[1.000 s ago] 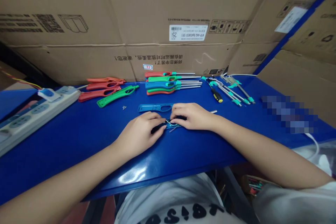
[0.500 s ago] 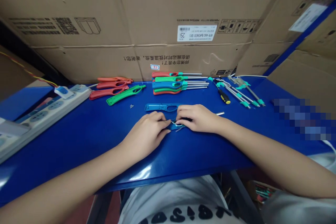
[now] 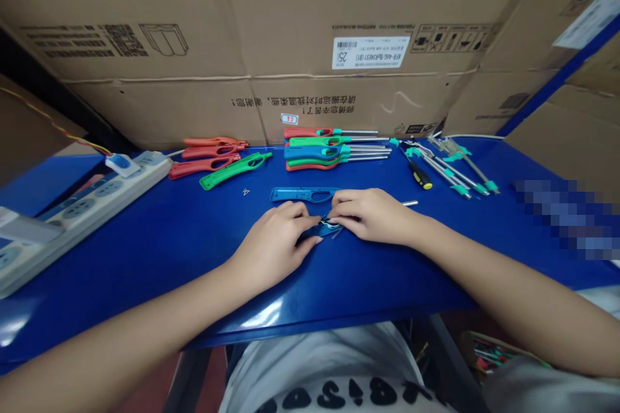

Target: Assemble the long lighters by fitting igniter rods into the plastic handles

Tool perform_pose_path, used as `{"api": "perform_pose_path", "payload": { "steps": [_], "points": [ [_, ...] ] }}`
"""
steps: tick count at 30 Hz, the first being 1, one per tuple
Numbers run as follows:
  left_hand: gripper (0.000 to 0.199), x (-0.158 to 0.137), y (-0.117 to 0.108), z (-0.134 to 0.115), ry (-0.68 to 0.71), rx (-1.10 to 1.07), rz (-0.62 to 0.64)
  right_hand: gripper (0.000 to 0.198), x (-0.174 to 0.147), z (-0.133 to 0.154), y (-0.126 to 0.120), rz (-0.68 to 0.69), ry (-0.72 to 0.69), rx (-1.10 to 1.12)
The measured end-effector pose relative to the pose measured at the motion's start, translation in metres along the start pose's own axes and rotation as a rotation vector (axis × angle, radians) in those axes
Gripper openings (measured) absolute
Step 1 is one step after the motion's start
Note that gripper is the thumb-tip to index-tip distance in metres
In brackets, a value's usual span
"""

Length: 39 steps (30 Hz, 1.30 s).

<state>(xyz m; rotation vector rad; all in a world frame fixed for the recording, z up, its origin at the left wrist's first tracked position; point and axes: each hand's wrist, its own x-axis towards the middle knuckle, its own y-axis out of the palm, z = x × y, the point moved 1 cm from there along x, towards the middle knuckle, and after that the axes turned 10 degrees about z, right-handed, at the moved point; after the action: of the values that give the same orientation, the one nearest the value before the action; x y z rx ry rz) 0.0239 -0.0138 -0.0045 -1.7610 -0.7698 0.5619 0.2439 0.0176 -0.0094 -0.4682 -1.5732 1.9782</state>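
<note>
A blue lighter handle half (image 3: 325, 230) lies on the table between my hands, with a thin white wire showing in it. My left hand (image 3: 278, 239) holds its left end, index finger above and thumb below. My right hand (image 3: 371, 216) pinches at the wire and handle, its fingertips partly hiding the parts. The lighter's metal tube (image 3: 411, 203) sticks out beyond my right hand. Just behind lies another blue handle half (image 3: 300, 194), partly covered by the right fingers.
Several lighters (image 3: 314, 153) with metal tubes lie at the back. Red and green handle shells (image 3: 236, 170) are left of them. A screwdriver (image 3: 419, 175) and tube assemblies (image 3: 453, 171) lie right. A power strip (image 3: 87, 206) runs along the left; a cardboard wall (image 3: 203, 97) stands behind.
The view has shifted slightly. My left thumb and index finger are a little further apart; both hands stay at the blue lighter handle half.
</note>
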Motion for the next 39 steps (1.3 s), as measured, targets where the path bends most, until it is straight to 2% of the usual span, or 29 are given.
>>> {"api": "perform_pose_path", "payload": {
  "steps": [5,9,13,22,27,29,33,39],
  "points": [
    [0.032,0.001,-0.002,0.003,0.018,0.021,0.013,0.02,-0.009,-0.008,-0.019,-0.036,-0.048,0.18],
    [0.033,-0.001,-0.002,0.004,0.046,-0.009,0.018,0.013,-0.014,-0.008,-0.029,0.112,-0.079,0.242],
    [0.033,-0.004,-0.001,0.006,0.079,-0.047,0.03,0.016,-0.012,-0.004,-0.028,0.198,-0.055,0.201],
    [0.023,-0.001,0.0,0.011,0.134,-0.004,0.042,0.012,-0.006,-0.01,-0.013,0.137,-0.097,0.173],
    [0.026,0.0,-0.001,0.013,0.14,0.011,0.032,0.014,-0.008,-0.01,-0.015,0.106,-0.113,0.199],
    [0.027,0.0,-0.001,0.014,0.144,0.023,0.031,0.016,-0.011,-0.011,-0.021,0.096,-0.087,0.204],
    [0.028,0.0,-0.003,0.015,0.134,0.048,0.039,0.025,-0.018,-0.021,-0.034,0.144,0.049,0.169],
    [0.029,0.0,-0.008,0.014,0.109,0.061,0.081,0.012,-0.021,-0.038,-0.037,0.238,0.094,0.218]
  ]
}}
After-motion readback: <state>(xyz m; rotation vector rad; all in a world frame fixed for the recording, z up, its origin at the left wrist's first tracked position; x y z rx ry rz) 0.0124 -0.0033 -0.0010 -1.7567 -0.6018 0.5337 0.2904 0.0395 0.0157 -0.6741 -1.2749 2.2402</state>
